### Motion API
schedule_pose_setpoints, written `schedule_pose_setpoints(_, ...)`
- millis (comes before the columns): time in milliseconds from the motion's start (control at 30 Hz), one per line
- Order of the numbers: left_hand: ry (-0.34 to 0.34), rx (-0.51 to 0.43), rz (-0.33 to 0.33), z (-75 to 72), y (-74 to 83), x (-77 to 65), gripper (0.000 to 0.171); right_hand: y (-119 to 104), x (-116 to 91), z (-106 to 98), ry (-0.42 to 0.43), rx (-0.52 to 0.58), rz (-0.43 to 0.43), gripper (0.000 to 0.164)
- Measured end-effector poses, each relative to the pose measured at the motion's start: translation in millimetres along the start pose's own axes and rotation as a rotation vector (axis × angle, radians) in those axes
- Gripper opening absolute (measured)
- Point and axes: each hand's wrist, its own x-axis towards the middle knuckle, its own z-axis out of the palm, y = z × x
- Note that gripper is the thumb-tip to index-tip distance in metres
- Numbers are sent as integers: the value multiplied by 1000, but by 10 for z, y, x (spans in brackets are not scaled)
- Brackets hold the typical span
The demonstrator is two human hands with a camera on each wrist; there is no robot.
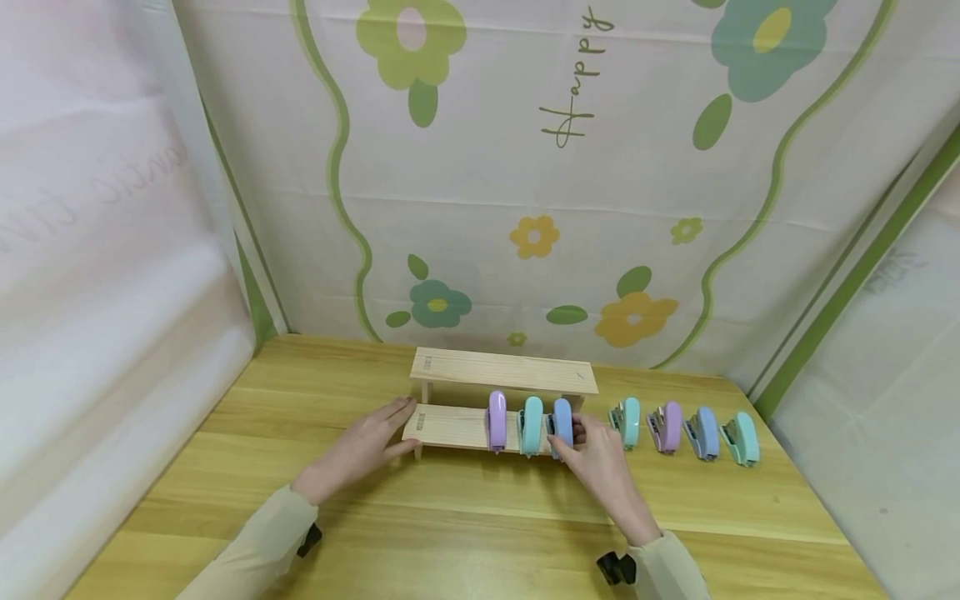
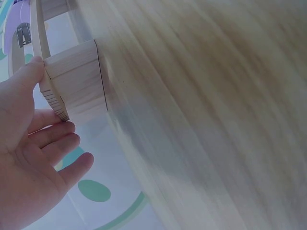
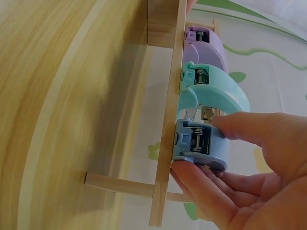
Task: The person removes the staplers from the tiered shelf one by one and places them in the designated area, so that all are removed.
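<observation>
A two-tier wooden shelf stands on the table. My left hand grips the left end of its lower tier, thumb at the front edge and fingers at the back in the left wrist view. My right hand pinches a blue stapler between thumb and fingers, at the right end of that tier. Left of it, a mint stapler and a purple stapler stand on the same tier. In the right wrist view, the blue stapler's base is right at the board's surface, its spring end facing the camera.
Right of the shelf, a row on the table holds a mint stapler, a purple stapler, a blue stapler and another mint stapler. The upper tier rises behind the lower one. A flower-printed cloth hangs behind the table.
</observation>
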Motion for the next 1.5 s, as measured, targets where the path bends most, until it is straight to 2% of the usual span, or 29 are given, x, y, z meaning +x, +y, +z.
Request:
schedule_pose_setpoints(233, -28, -21, -20, -4, 8, 11, 68, 16, 2, -18, 2, 3, 9, 32)
schedule_pose_setpoints(700, -7, -16, -3, -5, 15, 22, 67, 68, -42, -143, -3, 26, 68, 39)
schedule_pose_setpoints(1200, 13, -2, 7, -9, 24, -2, 65, 241, -226, -411, 91, -80, 60, 40)
schedule_pose_setpoints(1500, -10, -8, -1, -4, 9, -3, 67, 380, -364, -548, 75, -96, 144, 40)
